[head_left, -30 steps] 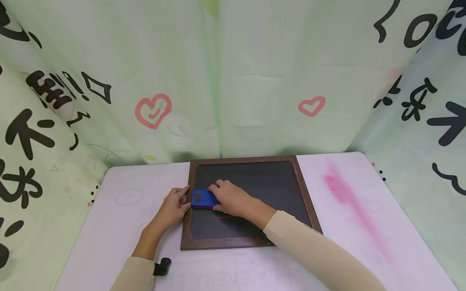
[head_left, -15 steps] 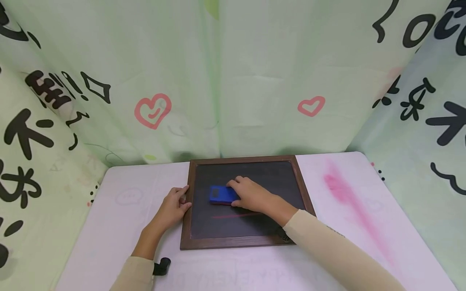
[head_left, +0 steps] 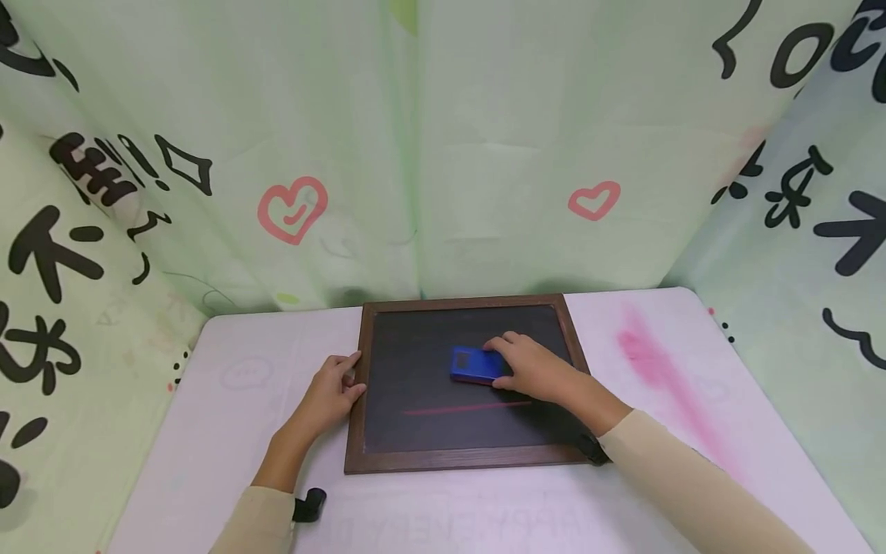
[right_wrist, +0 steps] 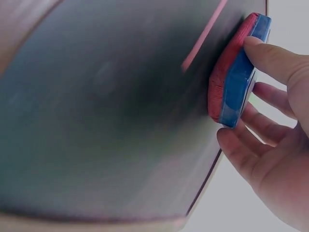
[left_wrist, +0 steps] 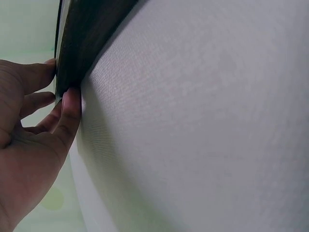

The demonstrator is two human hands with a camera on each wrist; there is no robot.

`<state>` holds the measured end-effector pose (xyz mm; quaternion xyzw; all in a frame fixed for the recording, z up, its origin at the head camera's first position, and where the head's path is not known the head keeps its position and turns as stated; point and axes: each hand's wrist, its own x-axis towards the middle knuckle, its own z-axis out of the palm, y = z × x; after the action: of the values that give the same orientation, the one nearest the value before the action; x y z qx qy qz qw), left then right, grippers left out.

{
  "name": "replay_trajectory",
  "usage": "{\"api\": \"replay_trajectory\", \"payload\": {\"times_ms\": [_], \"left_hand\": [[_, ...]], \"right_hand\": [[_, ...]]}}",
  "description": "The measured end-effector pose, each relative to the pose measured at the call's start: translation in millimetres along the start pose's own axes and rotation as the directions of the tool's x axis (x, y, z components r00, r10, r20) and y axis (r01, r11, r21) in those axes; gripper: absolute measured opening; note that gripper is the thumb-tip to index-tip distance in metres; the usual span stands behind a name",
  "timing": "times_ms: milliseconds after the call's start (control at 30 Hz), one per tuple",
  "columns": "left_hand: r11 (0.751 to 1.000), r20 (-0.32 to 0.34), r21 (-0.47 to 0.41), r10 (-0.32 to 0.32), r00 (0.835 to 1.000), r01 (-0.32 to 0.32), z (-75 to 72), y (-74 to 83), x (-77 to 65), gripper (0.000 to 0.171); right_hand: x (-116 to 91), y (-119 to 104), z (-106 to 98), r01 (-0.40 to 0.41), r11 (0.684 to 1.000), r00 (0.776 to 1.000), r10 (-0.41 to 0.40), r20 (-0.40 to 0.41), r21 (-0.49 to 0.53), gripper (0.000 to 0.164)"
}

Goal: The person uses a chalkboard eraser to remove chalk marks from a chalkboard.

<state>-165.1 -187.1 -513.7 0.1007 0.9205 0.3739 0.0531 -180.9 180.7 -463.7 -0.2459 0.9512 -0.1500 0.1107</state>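
Note:
A brown-framed chalkboard [head_left: 457, 323] lies on the table. My right hand [head_left: 536, 371] holds a blue eraser [head_left: 474, 365] by its right end, over the board's upper right part. In the right wrist view the eraser's red felt pad [right_wrist: 223, 77] faces the board, with the thumb and fingers on its blue body [right_wrist: 237, 87]. A pink chalk line [head_left: 457, 408] runs across the lower half of the board. My left hand [head_left: 328, 398] grips the frame's left edge. In the left wrist view its fingers lie along the dark frame side [left_wrist: 87, 43].
The white table [head_left: 263, 362] carries a blurred pink streak [head_left: 657, 369] to the board's right. A green curtain [head_left: 484, 154] with hearts and black characters hangs behind and at both sides. Dark wrist cameras [head_left: 310, 505] sit at the sleeves.
My right hand has slid the eraser from the board's left edge to the right, uncovering more of the pink line. My left hand has stayed at the frame.

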Motion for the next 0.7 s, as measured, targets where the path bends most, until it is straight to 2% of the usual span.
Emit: {"api": "replay_trajectory", "payload": {"times_ms": [300, 500, 700], "left_hand": [[1.0, 0.0, 0.004, -0.005, 1.0, 0.005, -2.0, -0.6, -0.3, 0.063], [1.0, 0.001, -0.001, -0.014, 1.0, 0.014, -1.4, -1.4, 0.4, 0.063], [1.0, -0.004, 0.004, -0.01, 1.0, 0.01, 0.7, -1.1, 0.9, 0.063]], "right_hand": [[-34, 42, -7, -0.092, 0.994, 0.993, 0.097, -0.075, 0.059, 0.058], [-48, 55, -11, -0.142, 0.985, 0.982, 0.152, -0.11, 0.098, 0.058], [-52, 60, -11, -0.141, 0.985, 0.982, 0.152, -0.116, 0.098, 0.059]]}}
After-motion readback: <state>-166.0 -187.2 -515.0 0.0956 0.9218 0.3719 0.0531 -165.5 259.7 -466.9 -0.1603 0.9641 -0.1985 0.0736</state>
